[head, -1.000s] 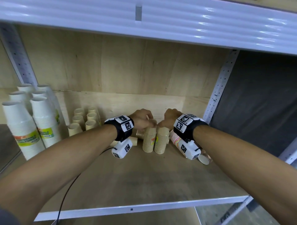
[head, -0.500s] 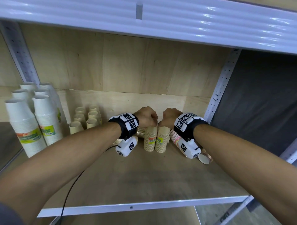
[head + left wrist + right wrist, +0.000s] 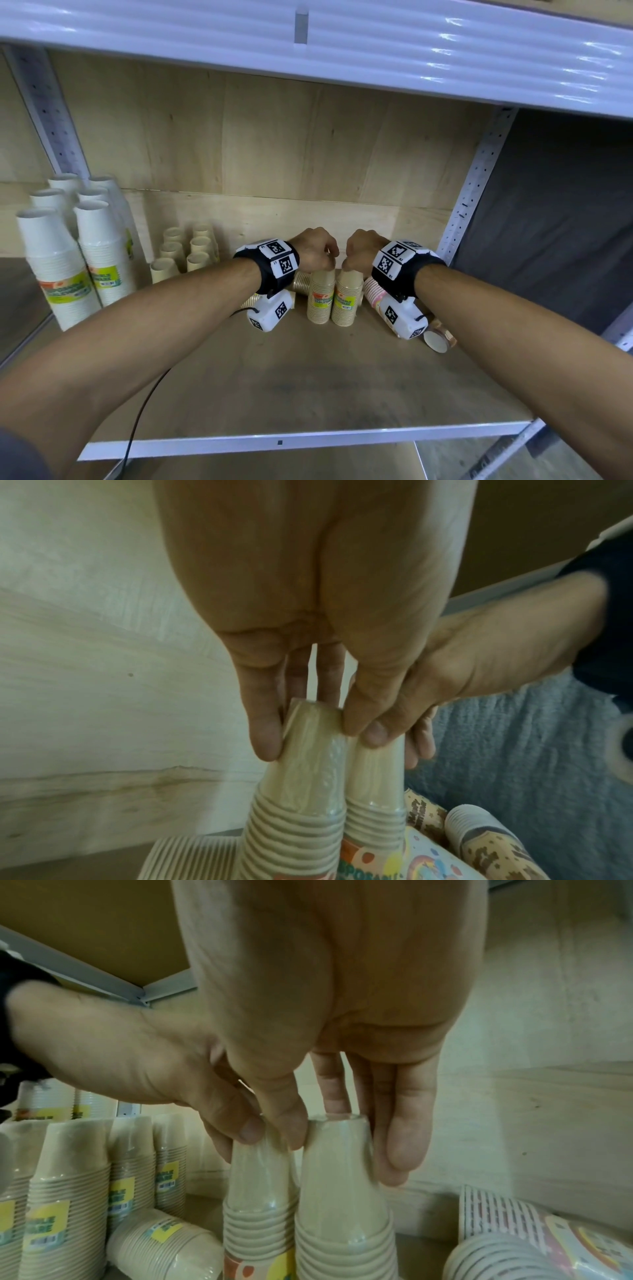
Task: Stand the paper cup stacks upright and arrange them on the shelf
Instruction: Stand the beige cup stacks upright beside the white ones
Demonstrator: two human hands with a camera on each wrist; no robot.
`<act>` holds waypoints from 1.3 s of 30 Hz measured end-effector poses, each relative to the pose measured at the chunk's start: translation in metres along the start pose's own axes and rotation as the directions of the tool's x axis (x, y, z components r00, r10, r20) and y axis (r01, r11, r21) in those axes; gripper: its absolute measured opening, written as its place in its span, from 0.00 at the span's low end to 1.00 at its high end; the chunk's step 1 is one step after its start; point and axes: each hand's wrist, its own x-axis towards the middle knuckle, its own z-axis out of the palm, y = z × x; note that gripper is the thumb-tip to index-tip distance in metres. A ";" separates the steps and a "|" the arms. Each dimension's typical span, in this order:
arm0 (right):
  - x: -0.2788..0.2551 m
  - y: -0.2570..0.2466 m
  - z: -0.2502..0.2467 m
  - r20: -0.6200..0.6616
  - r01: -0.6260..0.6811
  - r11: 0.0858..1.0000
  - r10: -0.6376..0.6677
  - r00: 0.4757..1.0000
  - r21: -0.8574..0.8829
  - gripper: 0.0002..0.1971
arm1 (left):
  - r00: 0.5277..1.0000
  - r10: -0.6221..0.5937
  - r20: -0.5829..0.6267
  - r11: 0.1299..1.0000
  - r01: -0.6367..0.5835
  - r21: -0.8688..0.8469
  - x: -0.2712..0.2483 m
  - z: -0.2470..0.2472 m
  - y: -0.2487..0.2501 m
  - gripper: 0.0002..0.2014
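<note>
Two tan paper cup stacks stand upright side by side, mouths down, in the middle of the shelf. My left hand [image 3: 317,251] pinches the top of the left stack [image 3: 320,299] from above. The right stack [image 3: 347,301] is pinched at its top by my right hand [image 3: 359,253]. In the left wrist view my left hand [image 3: 308,731] holds the left stack [image 3: 301,791] between thumb and fingers. In the right wrist view my right hand [image 3: 342,1139] clasps the right stack [image 3: 339,1191]. Both stacks are wrapped in clear film.
Tall white cup stacks [image 3: 58,260] and several small tan stacks [image 3: 185,253] stand upright at the left. A tan stack [image 3: 303,282] lies behind my left wrist. A colourful stack [image 3: 371,294] and a patterned one [image 3: 436,339] lie at the right, near the post [image 3: 469,192].
Both hands have stayed on the tops of the two stacks. The knuckles touched a second ago and now stand slightly apart. The stacks have barely shifted.
</note>
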 end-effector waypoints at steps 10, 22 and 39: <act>-0.009 -0.022 -0.012 0.107 0.096 0.995 -0.094 0.990 -0.020 0.12 | 0.985 -0.100 0.138 0.991 0.087 0.098 -0.015 -0.027 0.010 0.19; -0.026 -0.083 -0.011 0.193 0.237 0.970 -0.245 0.950 0.060 0.14 | 0.937 -0.291 0.193 0.956 0.280 0.083 -0.071 -0.058 -0.015 0.16; -0.035 -0.190 0.008 0.217 0.469 0.871 -0.492 0.843 0.150 0.11 | 0.863 -0.498 0.080 0.864 0.486 0.133 -0.150 -0.101 -0.083 0.13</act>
